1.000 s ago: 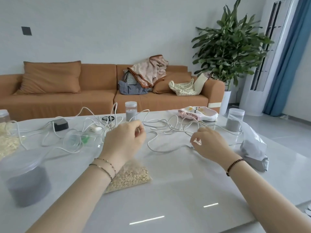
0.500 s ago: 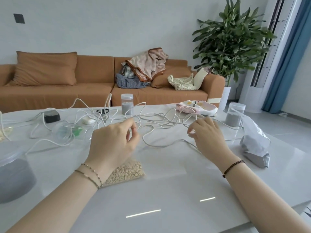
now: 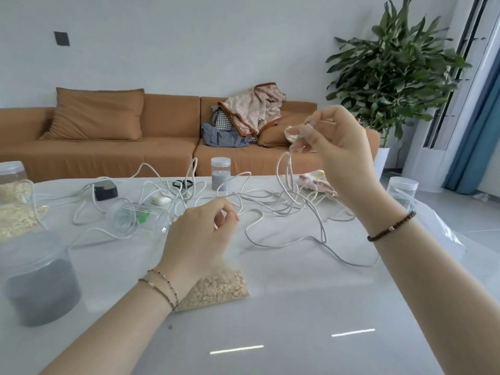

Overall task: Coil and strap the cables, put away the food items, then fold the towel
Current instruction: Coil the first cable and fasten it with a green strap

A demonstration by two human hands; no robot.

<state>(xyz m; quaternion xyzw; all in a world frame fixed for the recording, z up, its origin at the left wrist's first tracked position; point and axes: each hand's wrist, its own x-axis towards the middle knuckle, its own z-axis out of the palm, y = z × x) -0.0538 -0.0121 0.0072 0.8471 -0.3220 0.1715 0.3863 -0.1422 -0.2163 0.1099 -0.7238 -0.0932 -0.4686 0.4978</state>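
A tangle of white cables [image 3: 273,201] sprawls across the middle of the white table [image 3: 297,307]. My right hand [image 3: 341,142] is raised well above the table and grips a loop of white cable that hangs down to the tangle. My left hand [image 3: 200,236] stays low near the table and pinches another stretch of the same cable. A clear bag of oats [image 3: 219,288] lies under my left wrist. A pink patterned towel [image 3: 316,181] is partly hidden behind my right arm.
Grey-filled jars stand at the near left [image 3: 38,277], the back middle [image 3: 220,175] and the far right [image 3: 400,189]. An oat jar [image 3: 10,182], a black adapter [image 3: 105,190], an earbud case [image 3: 161,199], a clear zip bag [image 3: 130,215] and a plastic bag [image 3: 438,223] are also here.
My right hand has risen from the table to head height, pulling a loop of cable up out of the tangle. My left hand stays low, still pinching cable.
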